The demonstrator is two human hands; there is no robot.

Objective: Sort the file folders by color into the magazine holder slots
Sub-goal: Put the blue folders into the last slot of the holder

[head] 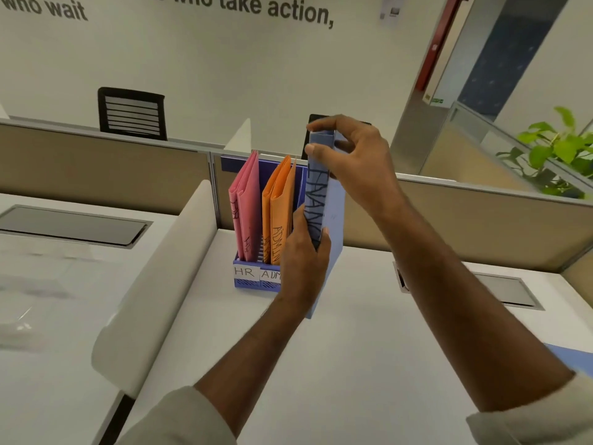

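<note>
A blue magazine holder [253,279] stands on the white desk, its front slots labelled HR and ADM. Two pink folders [247,200] stand in the left slot, and two orange folders [280,203] stand in the middle slot. I hold a blue folder [317,194] upright, spine toward me, over the holder's right side. My right hand [349,159] pinches its top end. My left hand [303,252] grips its lower part and hides the right slot's front. Another blue folder [574,359] lies flat at the desk's right edge.
A white curved divider [167,271] runs along the left of the desk. Beige partition panels [481,220] stand behind the holder. A grey cable hatch [500,290] sits in the desk at right. A green plant [558,149] is at far right, and a black chair [131,114] behind.
</note>
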